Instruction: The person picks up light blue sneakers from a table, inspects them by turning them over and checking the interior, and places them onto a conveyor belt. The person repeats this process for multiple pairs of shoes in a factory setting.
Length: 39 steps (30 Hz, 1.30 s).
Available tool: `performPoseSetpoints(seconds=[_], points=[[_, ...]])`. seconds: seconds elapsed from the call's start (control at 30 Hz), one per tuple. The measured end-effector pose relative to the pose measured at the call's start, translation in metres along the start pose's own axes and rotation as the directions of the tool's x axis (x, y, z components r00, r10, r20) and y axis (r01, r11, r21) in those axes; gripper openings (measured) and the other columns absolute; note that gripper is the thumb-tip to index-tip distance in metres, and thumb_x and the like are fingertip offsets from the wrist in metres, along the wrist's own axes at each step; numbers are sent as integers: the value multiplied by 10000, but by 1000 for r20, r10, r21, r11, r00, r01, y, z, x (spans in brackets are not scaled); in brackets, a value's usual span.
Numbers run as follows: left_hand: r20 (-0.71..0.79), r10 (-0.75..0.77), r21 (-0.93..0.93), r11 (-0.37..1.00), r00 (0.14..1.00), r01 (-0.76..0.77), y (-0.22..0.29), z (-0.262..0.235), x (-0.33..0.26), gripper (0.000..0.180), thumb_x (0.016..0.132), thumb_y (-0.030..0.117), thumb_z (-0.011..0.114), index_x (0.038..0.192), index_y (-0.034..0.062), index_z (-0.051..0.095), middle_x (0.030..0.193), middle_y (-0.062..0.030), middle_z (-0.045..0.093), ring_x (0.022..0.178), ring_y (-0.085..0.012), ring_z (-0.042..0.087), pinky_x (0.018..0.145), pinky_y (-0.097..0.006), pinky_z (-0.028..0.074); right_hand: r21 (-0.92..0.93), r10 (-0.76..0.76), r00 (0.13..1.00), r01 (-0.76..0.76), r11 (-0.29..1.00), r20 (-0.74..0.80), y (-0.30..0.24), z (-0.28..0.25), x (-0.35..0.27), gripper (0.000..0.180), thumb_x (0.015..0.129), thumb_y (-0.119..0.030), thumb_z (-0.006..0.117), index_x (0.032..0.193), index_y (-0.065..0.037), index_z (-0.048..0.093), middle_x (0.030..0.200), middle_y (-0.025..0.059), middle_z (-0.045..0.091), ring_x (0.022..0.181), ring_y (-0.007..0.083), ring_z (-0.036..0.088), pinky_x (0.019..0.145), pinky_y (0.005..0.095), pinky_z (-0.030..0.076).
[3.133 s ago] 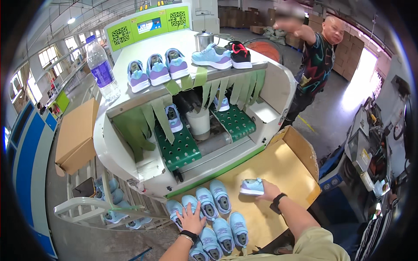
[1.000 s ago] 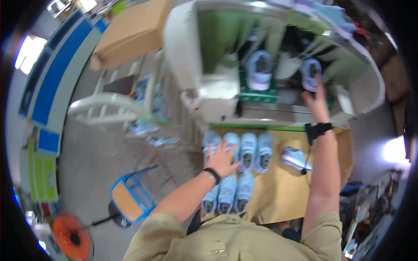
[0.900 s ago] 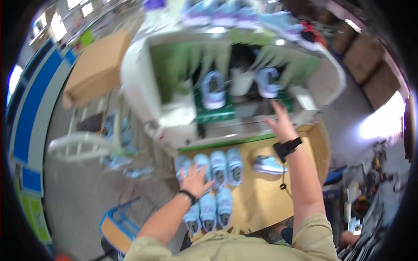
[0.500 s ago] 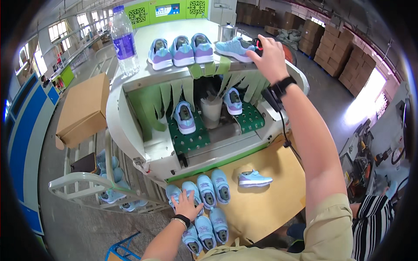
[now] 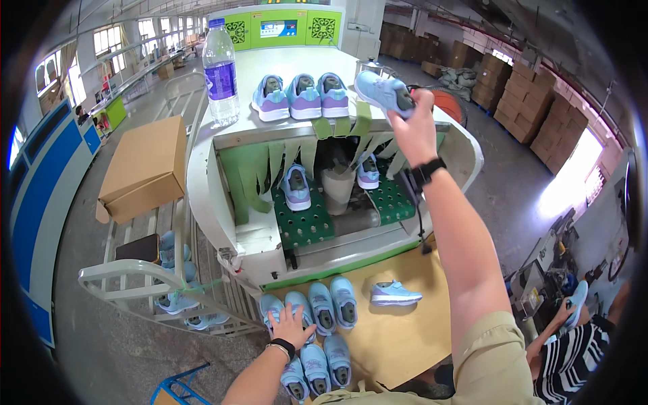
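Observation:
My right hand [image 5: 413,127] is closed on the heel end of a light-blue sneaker [image 5: 380,90], tilted toe-up above the right side of the white machine top. Left of it stand several blue and purple sneakers [image 5: 304,96] in a row, heels toward me. My left hand [image 5: 291,329] lies with fingers spread over a sneaker [image 5: 297,305] in the group on the tan table [image 5: 408,337]. Its fingers partly hide that shoe. One more sneaker [image 5: 395,293] sits on its sole, side-on, to the right of the group.
Two sneakers ride on the machine's green perforated belts [image 5: 304,229], under hanging strips. A water bottle [image 5: 221,74] and lidded metal pot [image 5: 371,67] stand on top. A cardboard box [image 5: 143,169] and shoe rack [image 5: 135,273] are left. At lower right, another person's hand holds a sneaker [image 5: 577,304].
My right hand has lifted the sneaker off the machine top and tipped its toe up. My left hand stays on the table shoes. The other person's hand and shoe have come into view.

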<state>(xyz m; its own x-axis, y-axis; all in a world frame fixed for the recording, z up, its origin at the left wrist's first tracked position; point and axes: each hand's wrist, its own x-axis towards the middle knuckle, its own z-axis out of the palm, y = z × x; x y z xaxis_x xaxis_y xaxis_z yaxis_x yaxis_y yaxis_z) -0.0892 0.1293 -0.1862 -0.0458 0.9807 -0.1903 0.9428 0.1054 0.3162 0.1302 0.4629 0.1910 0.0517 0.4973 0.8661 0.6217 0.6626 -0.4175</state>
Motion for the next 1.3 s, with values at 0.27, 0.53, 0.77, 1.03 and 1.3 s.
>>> performPoseSetpoints(seconds=[0.27,0.53,0.77,1.03,1.3], points=[[-320,71,-456,863,945,-219,24,-63,-3,806,889,468,711,1527,98,384,1599,-199,294,1477,-386,285,1175,-633,181,299,325,904,-403,865,278,-96,-151,-172,591,780,-126,823,1200,-38,415,1078,77,495,993,169,512,885,311,438],[-450,458,-837,84,767,-541,99,-188,-78,945,807,94,836,1583,81,297,1662,-121,203,1480,-260,334,1188,-422,339,309,401,797,-562,768,452,-166,-232,-305,587,810,-28,789,1230,-43,379,1289,170,555,1157,217,576,996,359,460],[-262,554,-930,73,790,-360,104,-195,-128,844,862,-26,707,1587,49,281,1561,-123,364,1415,-219,410,1165,-370,342,298,457,753,-625,721,474,-197,-270,-348,598,805,-25,804,1224,-48,377,1309,167,543,1194,219,568,1010,363,458],[-264,567,-891,167,781,-422,102,-185,-142,766,858,-22,704,1541,31,360,1493,-126,441,1375,-232,460,1138,-379,391,280,476,750,-631,724,460,-212,-285,-368,598,807,-31,800,1240,-38,388,1295,158,550,1177,214,573,1002,353,459],[-315,525,-811,284,791,-511,93,-169,-150,748,832,35,730,1511,36,417,1469,-148,475,1334,-246,498,1073,-362,446,248,452,756,-607,755,474,-221,-284,-376,578,819,-27,787,1236,-28,387,1295,177,560,1154,216,584,986,358,470]])
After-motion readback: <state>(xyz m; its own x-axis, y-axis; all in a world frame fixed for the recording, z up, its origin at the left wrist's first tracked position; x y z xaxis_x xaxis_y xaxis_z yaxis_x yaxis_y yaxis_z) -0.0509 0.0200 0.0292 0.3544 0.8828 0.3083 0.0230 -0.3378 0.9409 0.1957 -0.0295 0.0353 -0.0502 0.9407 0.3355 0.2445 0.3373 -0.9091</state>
